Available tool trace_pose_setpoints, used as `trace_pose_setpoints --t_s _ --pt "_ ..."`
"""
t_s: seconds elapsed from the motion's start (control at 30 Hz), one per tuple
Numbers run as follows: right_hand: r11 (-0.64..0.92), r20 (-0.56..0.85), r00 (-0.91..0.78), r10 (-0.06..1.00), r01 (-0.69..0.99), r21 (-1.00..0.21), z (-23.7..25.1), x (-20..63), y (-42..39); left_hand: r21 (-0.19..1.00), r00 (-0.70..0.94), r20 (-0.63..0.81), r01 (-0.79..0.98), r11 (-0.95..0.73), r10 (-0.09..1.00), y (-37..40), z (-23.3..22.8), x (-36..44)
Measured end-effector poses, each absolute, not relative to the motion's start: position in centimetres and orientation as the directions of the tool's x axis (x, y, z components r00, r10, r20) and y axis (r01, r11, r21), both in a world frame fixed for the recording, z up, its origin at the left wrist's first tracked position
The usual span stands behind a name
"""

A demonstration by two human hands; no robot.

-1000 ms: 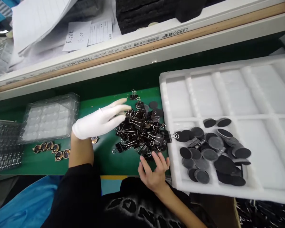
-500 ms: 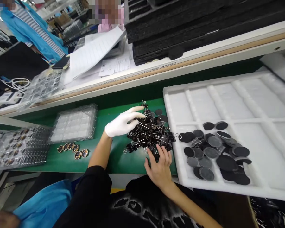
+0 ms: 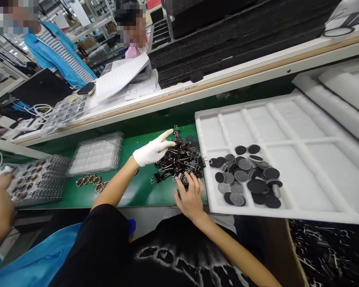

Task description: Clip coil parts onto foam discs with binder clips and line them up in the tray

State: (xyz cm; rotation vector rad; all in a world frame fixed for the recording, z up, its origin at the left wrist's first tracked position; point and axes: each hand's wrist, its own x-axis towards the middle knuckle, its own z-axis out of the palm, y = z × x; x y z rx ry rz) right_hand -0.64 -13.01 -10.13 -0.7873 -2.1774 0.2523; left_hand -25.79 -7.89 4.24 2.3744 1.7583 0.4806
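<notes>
One head-worn camera looks forward and steeply down from above the wearer's black printed shirt (image 3: 185,257), fairly near the glossy green tabletop (image 3: 146,193). A heap of small black metal binder clips (image 3: 182,159) falls close to frame centre. The wide view is tilted, so the long white shelf edge (image 3: 227,88) climbs rightward, while the upper left reaches a distant blue-jacketed person (image 3: 64,54).

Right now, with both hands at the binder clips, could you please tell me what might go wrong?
The binder clips lie heaped at odd angles and might snag the gloved left hand. A clip could pinch the bare right hand. Clips beside the white tray might get knocked in among the dark discs.
</notes>
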Motion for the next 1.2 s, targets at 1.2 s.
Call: trace_pose_setpoints --t_s 1.2 --pt "0.811 0.685 -0.444 0.578 0.410 -0.418 -10.4 -0.7 -13.1 0.096 -0.183 -0.236 0.973 0.210 0.954 10.0 4.5 -26.1"
